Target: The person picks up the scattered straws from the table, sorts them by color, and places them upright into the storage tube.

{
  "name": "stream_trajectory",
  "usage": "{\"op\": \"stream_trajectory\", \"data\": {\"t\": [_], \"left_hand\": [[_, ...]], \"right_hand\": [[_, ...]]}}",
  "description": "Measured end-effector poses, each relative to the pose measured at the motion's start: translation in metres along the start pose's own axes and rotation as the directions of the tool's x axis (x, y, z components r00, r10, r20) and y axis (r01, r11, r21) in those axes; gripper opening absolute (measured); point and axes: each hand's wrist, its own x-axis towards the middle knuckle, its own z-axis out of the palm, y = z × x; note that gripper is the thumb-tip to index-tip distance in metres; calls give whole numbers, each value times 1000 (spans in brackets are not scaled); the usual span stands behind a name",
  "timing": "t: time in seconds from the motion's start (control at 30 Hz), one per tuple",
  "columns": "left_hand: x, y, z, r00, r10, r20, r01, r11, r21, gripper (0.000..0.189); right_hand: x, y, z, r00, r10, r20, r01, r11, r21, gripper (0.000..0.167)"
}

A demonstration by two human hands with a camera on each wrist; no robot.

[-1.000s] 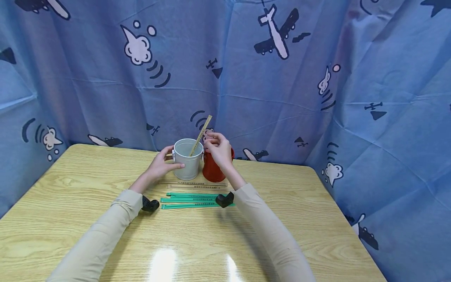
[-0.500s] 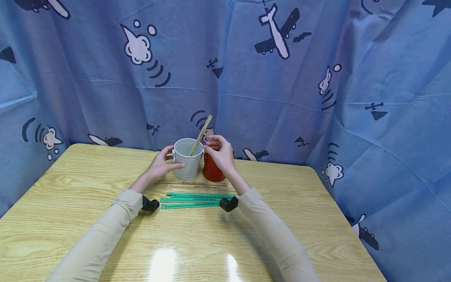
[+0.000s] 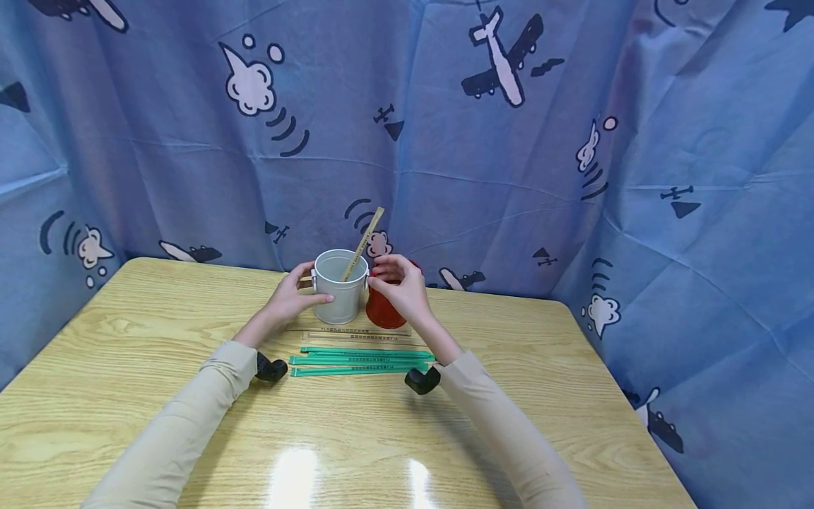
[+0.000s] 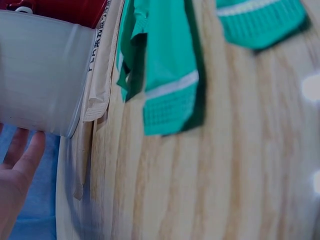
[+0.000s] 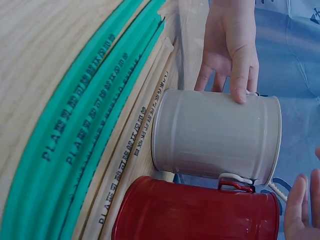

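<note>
A small white metal bucket [image 3: 338, 305] stands upright at the back of the table. My left hand [image 3: 286, 298] grips its left side, thumb on the front and fingers behind. Out of the bucket's mouth leans a straw in a brown paper wrapper [image 3: 366, 240], tilted to the right. Close on the right stands a red bucket [image 3: 383, 311], partly covered by my right hand [image 3: 407, 286], whose loosely bent fingers hold nothing near the rims. The right wrist view shows both buckets' handles meeting between them, and the right fingers [image 5: 297, 200] beside the red rim.
In front of the buckets lie brown-wrapped straws [image 3: 356, 337], side by side. Nearer to me lie several green-wrapped straws [image 3: 356, 360]. A blue curtain [image 3: 407, 141] hangs right behind the wooden table [image 3: 509, 396].
My right hand has drawn down and slightly right, away from beside the standing straw, and its fingers have spread. My left hand, the buckets and the straws stay put.
</note>
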Motion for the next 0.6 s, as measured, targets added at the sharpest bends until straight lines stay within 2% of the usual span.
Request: {"op": "stream_trajectory", "data": {"t": [0.27,0.5,0.6], "left_hand": [[1,-1,0,1000,4,-2,-4,1000,-5,85],[0,0,0,1000,1,-1,-1,1000,-2,85],[-5,11,1,1000,-5,6,5,1000,3,82]], "right_hand": [[-10,3,-4,996,16,85,-15,1000,-16,36],[-16,8,-5,981,5,196,2,999,-37,39],[-20,5,-6,972,15,235,-3,999,-53,38]]}}
